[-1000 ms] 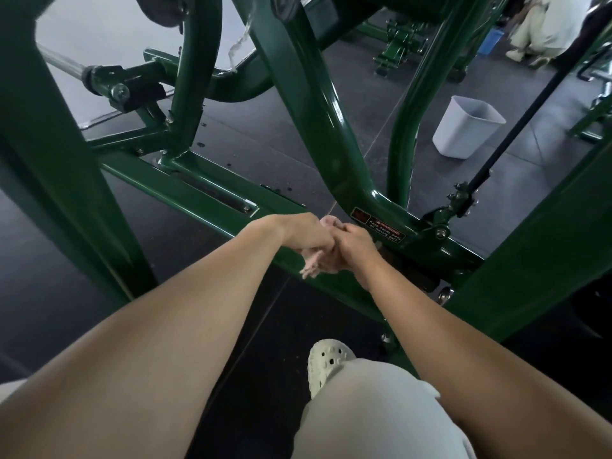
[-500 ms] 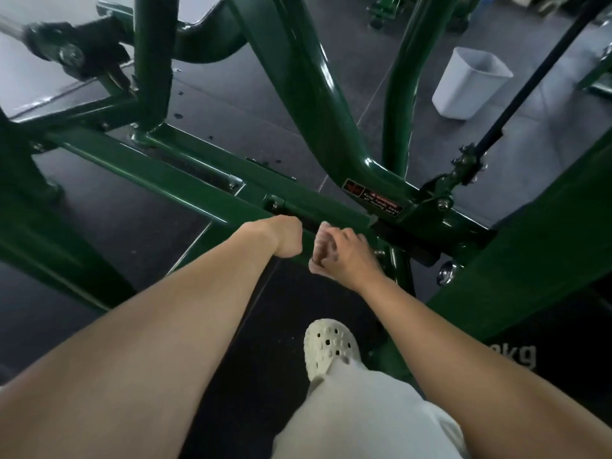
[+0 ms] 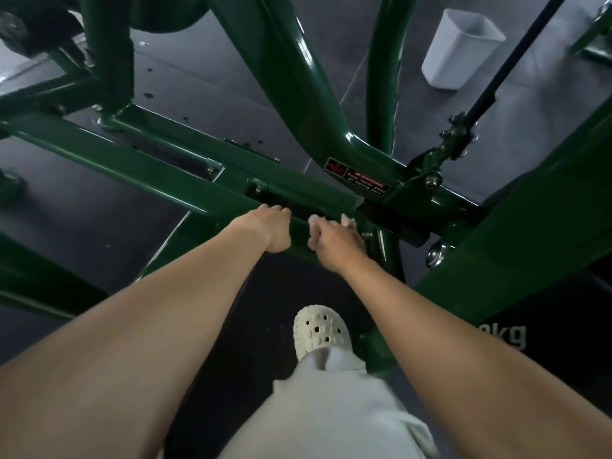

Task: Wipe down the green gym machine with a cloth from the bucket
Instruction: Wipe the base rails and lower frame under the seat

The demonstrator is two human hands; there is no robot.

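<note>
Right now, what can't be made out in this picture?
Head view:
- cloth: mostly hidden inside the right hand; only pale tips show.
- left hand: its fingers are hidden behind its own back.
- bucket: contents cannot be told from this angle.
- weight marking: figures before "kg" covered by the right forearm.

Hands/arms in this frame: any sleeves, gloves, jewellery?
Left forearm and right forearm are bare right to the picture edge, no sleeves showing. Left hand and right hand are ungloved; no watch, bands or rings that I can make out.
</note>
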